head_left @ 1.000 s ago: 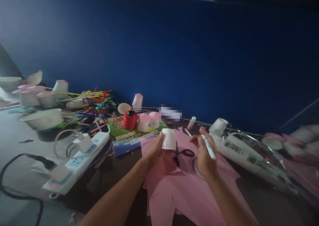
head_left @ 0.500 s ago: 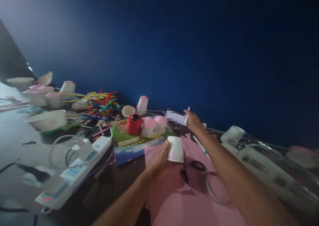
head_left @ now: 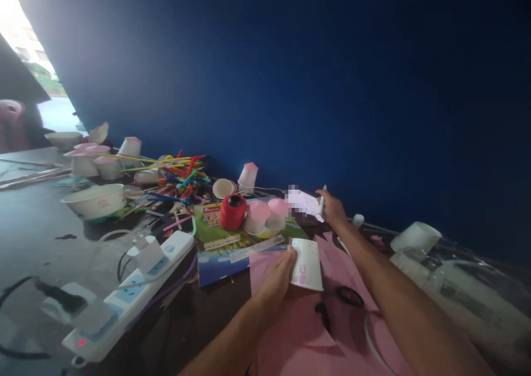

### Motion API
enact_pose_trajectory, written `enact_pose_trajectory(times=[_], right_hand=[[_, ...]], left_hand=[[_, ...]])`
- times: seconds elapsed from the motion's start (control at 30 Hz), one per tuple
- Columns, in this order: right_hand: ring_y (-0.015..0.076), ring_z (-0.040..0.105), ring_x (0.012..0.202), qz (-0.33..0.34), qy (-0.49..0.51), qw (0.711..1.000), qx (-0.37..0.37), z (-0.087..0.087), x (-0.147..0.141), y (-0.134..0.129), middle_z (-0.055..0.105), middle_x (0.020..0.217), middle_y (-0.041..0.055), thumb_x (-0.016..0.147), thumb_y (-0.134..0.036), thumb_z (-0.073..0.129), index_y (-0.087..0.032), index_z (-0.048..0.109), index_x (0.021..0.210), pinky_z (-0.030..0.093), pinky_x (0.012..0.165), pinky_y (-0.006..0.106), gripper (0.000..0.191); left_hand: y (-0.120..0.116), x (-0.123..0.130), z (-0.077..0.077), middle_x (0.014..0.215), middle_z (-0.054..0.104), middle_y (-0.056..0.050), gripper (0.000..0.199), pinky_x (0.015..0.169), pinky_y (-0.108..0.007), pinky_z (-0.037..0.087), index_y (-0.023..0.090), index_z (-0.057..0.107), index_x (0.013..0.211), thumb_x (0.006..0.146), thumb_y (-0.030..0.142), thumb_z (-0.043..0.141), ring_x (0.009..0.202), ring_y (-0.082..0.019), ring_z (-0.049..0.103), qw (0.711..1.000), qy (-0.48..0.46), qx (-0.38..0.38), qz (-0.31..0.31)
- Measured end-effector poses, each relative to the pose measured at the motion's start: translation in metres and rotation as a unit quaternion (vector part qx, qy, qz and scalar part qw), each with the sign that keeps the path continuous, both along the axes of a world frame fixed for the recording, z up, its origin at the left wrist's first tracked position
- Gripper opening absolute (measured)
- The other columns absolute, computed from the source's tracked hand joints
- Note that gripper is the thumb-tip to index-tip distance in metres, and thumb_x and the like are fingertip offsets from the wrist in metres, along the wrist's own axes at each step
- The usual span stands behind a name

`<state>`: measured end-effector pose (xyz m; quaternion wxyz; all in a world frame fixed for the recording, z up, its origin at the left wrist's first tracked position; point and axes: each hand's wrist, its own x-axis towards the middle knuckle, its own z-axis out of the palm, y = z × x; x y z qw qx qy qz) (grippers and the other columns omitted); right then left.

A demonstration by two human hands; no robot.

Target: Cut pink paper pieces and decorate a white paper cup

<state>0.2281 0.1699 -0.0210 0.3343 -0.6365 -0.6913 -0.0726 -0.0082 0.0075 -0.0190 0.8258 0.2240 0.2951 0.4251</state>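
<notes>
My left hand is closed around the left side of a white paper cup. The cup is upside down, wide rim lowest, with pink print on its wall. Farther off, my right hand grips a slim white marker, held roughly upright. Beside the marker lies a bright white rectangle, partly pixelated, perhaps a phone screen. Pink paper spreads beneath the cup and my forearms. On it rest black-handled scissors, partly hidden, and a pale ring half covered by my right forearm.
Left of the cup, a red spool and pink-topped cups stand on a colourful pad. Pipe cleaners, a white bowl and a power strip with cables lie farther left. Plastic-wrapped cups are at right.
The camera view has turned a little left, so the whole scene sits farther right and my hands slightly lower. Both hands keep hold of the cup and the marker.
</notes>
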Motion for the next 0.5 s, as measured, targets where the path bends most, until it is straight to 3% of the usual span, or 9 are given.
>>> enact_pose_trajectory(times=[0.27, 0.4, 0.5], right_hand=[[0.0324, 0.062, 0.104, -0.011, 0.053, 0.995, 0.082, 0.020, -0.008, -0.015, 0.071, 0.109, 0.0175, 0.084, -0.025, 0.049, -0.014, 0.062, 0.113, 0.041, 0.096, 0.049, 0.034], [0.0260, 0.064, 0.104, -0.021, 0.133, 0.979, 0.156, 0.042, -0.024, -0.070, 0.069, 0.110, 0.0146, 0.094, -0.034, 0.040, -0.016, 0.046, 0.130, 0.046, 0.093, 0.045, 0.041], [0.0244, 0.067, 0.089, 0.054, 0.410, 0.888, 0.198, 0.052, -0.042, -0.141, 0.072, 0.095, 0.0076, 0.090, -0.040, 0.051, -0.021, 0.050, 0.127, 0.049, 0.084, 0.045, 0.041]], left_hand=[[0.001, -0.003, 0.005, 0.075, 0.073, -0.008, 0.034, 0.069, -0.037, 0.058, 0.016, 0.066, 0.107, 0.088, 0.043, 0.058, 0.081, -0.026, 0.071, 0.999, 0.024, -0.023, 0.003], [0.004, -0.001, 0.004, 0.082, 0.073, -0.011, 0.041, 0.070, -0.036, 0.058, 0.014, 0.063, 0.112, 0.087, 0.046, 0.060, 0.080, -0.025, 0.071, 1.000, -0.002, -0.029, -0.001], [0.004, 0.001, 0.003, 0.084, 0.072, -0.010, 0.034, 0.069, -0.035, 0.058, 0.016, 0.064, 0.106, 0.087, 0.044, 0.060, 0.080, -0.024, 0.071, 1.000, -0.021, -0.007, 0.000]])
